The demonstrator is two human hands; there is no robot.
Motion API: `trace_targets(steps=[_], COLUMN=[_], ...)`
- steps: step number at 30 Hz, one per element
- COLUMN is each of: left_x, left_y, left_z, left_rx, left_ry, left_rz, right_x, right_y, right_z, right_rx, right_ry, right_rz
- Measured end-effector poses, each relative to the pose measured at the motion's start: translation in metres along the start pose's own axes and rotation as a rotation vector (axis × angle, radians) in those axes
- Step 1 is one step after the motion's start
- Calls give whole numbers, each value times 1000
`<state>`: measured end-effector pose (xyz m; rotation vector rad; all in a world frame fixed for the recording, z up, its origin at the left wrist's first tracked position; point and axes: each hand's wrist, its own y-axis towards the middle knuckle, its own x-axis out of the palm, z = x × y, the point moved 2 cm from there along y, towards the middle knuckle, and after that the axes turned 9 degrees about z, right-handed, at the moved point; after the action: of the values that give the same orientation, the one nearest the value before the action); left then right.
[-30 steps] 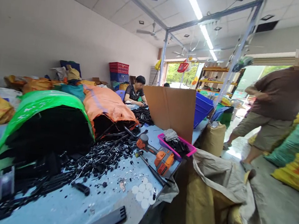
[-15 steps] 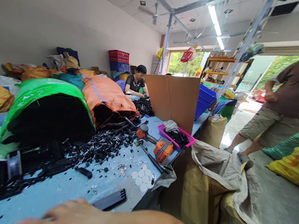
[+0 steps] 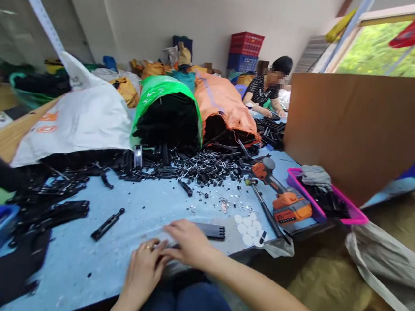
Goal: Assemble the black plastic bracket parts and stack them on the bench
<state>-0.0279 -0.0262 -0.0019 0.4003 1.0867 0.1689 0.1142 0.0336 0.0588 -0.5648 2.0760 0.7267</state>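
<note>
At the front edge of the blue table (image 3: 71, 255), my two hands meet. My left hand (image 3: 144, 263), with a ring on one finger, is closed, its fingertips against those of my right hand. My right hand (image 3: 189, 242) reaches in from the right, its fingers bent over. A bit of something dark shows between them, mostly hidden and blurred. Just beyond my right hand lies a flat black plastic piece (image 3: 212, 231) with a notched end. A slim black part (image 3: 108, 224) rests on the table to the left of my hands.
An orange cordless power tool (image 3: 291, 206) and a dark-handled hammer (image 3: 268, 211) lie at the right, by white discs (image 3: 248, 229) and a pink basket (image 3: 357, 215). Small black parts spill from green (image 3: 170, 85) and orange (image 3: 224, 95) sacks. Beyond, a person (image 3: 262, 89) sits beside a cardboard sheet (image 3: 351, 131).
The view has swung left and down. My left hand has come into view. My right arm, stretched across the bottom before, now has its hand beside my left one. The standing person has left view.
</note>
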Motion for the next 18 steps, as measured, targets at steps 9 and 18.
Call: trace_targets(steps=[9,18], left_x=[14,1], left_y=[28,46], left_z=[17,55], left_rx=[-64,-445], left_ry=[-429,-815], left_rz=[-22,2], right_x=[-2,8], right_y=[-47,-38], right_z=[76,52], right_rx=[337,609], right_ry=[212,1150], right_rz=[119,187])
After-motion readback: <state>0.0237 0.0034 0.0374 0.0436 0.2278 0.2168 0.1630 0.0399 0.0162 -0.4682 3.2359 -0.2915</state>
